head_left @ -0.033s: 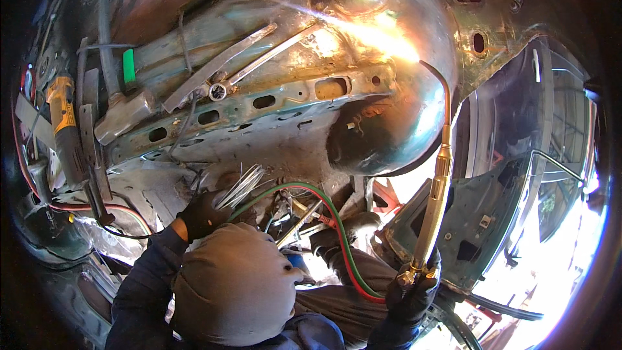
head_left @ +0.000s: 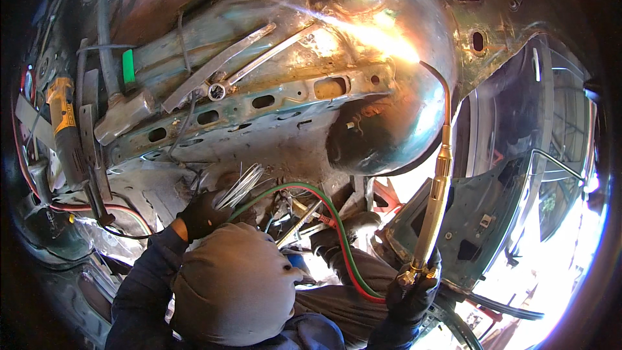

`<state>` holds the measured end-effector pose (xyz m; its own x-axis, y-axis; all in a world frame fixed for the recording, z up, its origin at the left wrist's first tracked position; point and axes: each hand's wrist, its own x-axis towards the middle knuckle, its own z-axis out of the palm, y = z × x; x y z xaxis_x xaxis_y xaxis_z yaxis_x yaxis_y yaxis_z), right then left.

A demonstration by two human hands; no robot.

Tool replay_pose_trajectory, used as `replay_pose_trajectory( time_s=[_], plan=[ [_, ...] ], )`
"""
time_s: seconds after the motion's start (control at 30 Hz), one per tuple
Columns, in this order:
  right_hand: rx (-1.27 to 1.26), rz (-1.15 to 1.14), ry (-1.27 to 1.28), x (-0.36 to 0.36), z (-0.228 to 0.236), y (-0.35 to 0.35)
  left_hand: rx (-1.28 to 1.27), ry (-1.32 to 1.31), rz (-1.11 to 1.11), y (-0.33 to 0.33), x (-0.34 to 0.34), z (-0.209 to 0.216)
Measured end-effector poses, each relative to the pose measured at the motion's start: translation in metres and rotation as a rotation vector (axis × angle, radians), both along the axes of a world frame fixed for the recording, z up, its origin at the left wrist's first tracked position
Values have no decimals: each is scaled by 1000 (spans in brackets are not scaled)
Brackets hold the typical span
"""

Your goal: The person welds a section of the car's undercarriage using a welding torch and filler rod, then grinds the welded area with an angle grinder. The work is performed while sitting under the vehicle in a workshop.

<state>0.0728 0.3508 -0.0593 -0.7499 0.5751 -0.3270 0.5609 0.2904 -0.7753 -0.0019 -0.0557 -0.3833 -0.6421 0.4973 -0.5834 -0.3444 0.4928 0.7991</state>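
Gas torch point(head_left: 433, 201), gripped by the right hand point(head_left: 413, 295), stands at the wheel housing's point(head_left: 414, 107) right; the left hand point(head_left: 206, 214), lower left of it, clasps thin rods point(head_left: 245, 185). Nothing has visibly shifted; heating apparently stays put.

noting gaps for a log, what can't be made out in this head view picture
All in the head view:
Thin metal rods: held ends, hidden by the gloved left hand.
Rounded metal panel: patch under the flame, lost in glare.
Twin hose: join to the gas torch, hidden by the gloved right hand.
Left sleeve: cut off by the lower edge.
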Motion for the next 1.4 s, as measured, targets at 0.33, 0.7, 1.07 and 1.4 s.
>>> replay_pose_trajectory(
  time_s=[0.33, 0.7, 1.07, 1.4],
  plan=[
    [-257, -24, 312, 25, -30, 44, 120, 5, 152, -1, -7, 1],
    [-377, -127, 376, 18, -16, 29, -83, 475, 31, -19, -24, 75],
    [28, 18, 268, 47, -3, 35, 207, 361, 745, 1, -50, 228],
    [56, -12, 358, 47, 10, 14, 294, 788, 926, 25, -91, 206]
  ],
)
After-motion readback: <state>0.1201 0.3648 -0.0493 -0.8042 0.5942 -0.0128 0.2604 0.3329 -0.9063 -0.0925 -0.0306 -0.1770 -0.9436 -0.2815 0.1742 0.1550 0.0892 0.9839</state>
